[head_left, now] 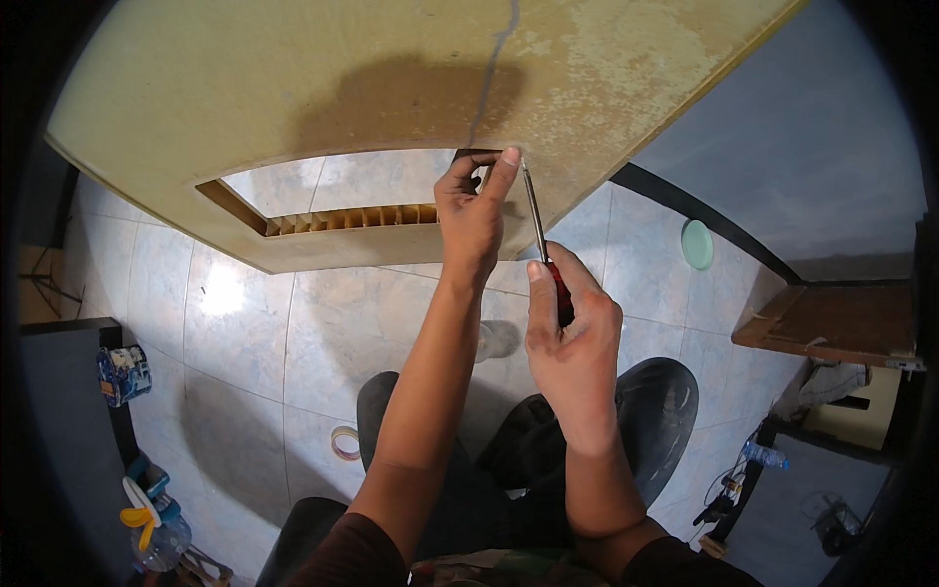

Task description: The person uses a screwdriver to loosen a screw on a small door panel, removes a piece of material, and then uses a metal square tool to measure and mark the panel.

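Observation:
A pale yellow board [381, 39] with a grey crack line and a long rectangular cutout spans the top. My left hand [471, 220] is closed at the cutout's right end, its fingers curled at the edge and its thumb beside a screwdriver's tip; any small item in its fingers is unclear. My right hand [577, 347] grips the red-and-black handle of the screwdriver [535, 210], whose metal shaft points up to the board just right of my left thumb.
The tiled floor [235, 352] holds a tape roll [344, 430], a mint round lid [696, 232] and a clear container [498, 340]. A brown wooden piece [822, 323] is at right, a blue bottle [765, 455] below it. A patterned bundle [124, 375] and large bottle [161, 548] sit left.

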A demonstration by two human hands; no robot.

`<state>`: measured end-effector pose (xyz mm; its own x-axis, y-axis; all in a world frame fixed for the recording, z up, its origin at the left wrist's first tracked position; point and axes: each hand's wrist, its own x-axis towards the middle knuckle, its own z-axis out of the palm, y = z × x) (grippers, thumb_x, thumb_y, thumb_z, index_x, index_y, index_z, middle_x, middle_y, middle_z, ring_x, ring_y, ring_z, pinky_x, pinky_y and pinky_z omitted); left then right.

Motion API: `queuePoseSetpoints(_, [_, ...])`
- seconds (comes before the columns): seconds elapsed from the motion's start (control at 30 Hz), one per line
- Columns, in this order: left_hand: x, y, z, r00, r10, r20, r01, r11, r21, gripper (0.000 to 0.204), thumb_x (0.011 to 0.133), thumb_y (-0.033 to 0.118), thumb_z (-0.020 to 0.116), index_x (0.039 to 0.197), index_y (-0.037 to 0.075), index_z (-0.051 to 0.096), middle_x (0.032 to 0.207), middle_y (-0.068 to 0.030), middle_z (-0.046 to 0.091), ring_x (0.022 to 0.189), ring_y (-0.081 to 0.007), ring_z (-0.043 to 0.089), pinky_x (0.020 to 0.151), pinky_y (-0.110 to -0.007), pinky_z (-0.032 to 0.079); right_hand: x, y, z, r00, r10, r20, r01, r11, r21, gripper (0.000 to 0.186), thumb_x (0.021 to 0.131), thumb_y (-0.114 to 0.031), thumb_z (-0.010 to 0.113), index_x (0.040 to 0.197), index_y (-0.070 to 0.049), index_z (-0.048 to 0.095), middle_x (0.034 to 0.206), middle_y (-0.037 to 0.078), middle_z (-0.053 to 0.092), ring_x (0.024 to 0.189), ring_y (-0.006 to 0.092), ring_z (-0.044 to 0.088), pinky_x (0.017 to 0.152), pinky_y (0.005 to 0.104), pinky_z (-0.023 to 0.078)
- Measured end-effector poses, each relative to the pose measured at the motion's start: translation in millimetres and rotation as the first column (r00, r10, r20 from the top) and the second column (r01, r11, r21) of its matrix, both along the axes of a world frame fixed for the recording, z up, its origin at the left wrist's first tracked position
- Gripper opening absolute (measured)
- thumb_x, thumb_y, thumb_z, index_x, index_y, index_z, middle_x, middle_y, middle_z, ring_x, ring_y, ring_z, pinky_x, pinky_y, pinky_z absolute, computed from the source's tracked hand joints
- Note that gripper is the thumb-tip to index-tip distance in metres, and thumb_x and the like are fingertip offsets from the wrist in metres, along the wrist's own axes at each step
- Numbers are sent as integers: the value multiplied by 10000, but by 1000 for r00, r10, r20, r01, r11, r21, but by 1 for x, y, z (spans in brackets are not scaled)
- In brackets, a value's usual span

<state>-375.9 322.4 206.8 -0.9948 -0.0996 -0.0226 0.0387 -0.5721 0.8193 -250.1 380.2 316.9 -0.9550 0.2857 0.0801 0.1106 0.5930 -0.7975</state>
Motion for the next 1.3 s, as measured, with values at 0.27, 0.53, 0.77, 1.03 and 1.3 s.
queuePoseSetpoints(0.27, [-2, 1, -1, 1000, 8, -18, -8, 1000, -11, 219, 941, 182, 785, 971, -27, 731, 984, -18, 682, 917, -97, 574, 872, -245, 429, 0, 2, -10, 985, -27, 173, 112, 854, -508, 271, 1078, -215, 567, 1171, 12, 679, 671, 14, 568, 470, 43, 486, 394, 218, 373])
queuePoseSetpoints(0.53, [-3, 0, -2, 1000, 19, -4, -19, 1000, -21, 214, 938, 183, 789, 971, -21, 735, 970, -16, 690, 916, -97, 578, 862, -245, 433, 0, 8, -5, 975, 44, 220, 171, 484, -858, 341, 1085, -312, 558, 1211, -13, 664, 683, 50, 607, 460, 98, 548, 376, 248, 400])
queuePoseSetpoints(0.77, [-3, 0, -3, 1000, 1, 2, -1, 1000, 6, 209, 939, 183, 788, 972, -16, 732, 967, -7, 685, 907, -88, 571, 846, -240, 429, 2, 8, -18, 974, 115, 195, 172, 180, -969, 454, 1114, -377, 446, 1344, -10, 582, 770, 76, 602, 452, 119, 499, 355, 241, 385])
queuePoseSetpoints(1.03, [-1, -3, 1, 1000, -3, 27, 4, 999, -33, 216, 941, 207, 790, 965, 1, 731, 920, 10, 684, 871, -79, 552, 805, -236, 422, 6, 5, -37, 983, 182, 29, 78, -266, -961, 491, 1125, -397, 396, 1441, -32, 486, 831, 67, 575, 496, 114, 479, 367, 244, 409])
queuePoseSetpoints(1.3, [-3, 1, -2, 1000, 16, -14, -16, 1000, 1, 216, 936, 197, 793, 955, -9, 732, 929, -1, 689, 880, -84, 564, 817, -240, 431, 4, 11, -42, 976, 204, -82, 51, -575, -816, 463, 1129, -356, 372, 1422, -9, 464, 884, 84, 558, 546, 118, 473, 345, 228, 407])
